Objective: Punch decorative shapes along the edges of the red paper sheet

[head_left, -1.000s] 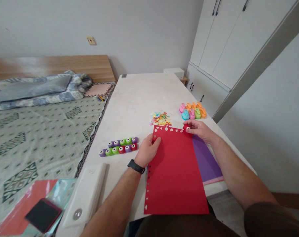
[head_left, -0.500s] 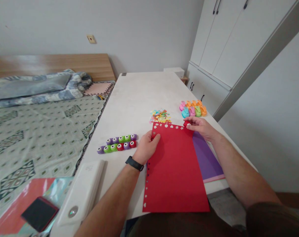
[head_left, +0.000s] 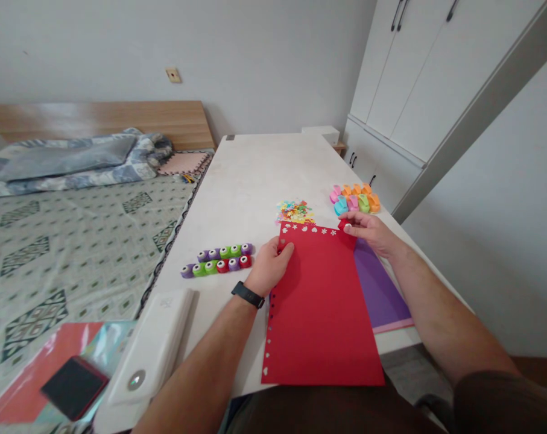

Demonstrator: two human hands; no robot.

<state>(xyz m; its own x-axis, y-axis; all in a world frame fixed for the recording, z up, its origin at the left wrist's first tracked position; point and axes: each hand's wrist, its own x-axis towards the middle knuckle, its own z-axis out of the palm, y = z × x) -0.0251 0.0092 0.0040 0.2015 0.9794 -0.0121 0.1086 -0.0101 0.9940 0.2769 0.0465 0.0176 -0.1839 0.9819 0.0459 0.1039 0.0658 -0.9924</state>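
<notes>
The fingertips of the right hand pinch the top right corner of a red paper sheet, fingers pressed together on the corner as it lifts slightly off the sheet below. The fingers of the left hand curl against the top left corner, held close together; whether the thumb grips from beneath cannot be told. A black wristband circles the left wrist.

The red sheet lies flat on a pale tabletop, its top edge punched with small hearts, stars and flowers, and its left edge with a line of small holes. Its near edge sits close to the person's body.

At 3 o'clock from the sheet, a purple paper sheet lies partly under it, with a pink sheet showing along its lower edge. At 12 o'clock, a small pile of multicoloured paper cut-outs sits just beyond the top edge. At 1 o'clock, pastel craft punches stand clustered together — pink, orange, green and blue. At 9 o'clock lie two rows of purple, green and red craft punches. At 8 o'clock, a long white case rests at the tabletop's edge, beside a bed.
</notes>
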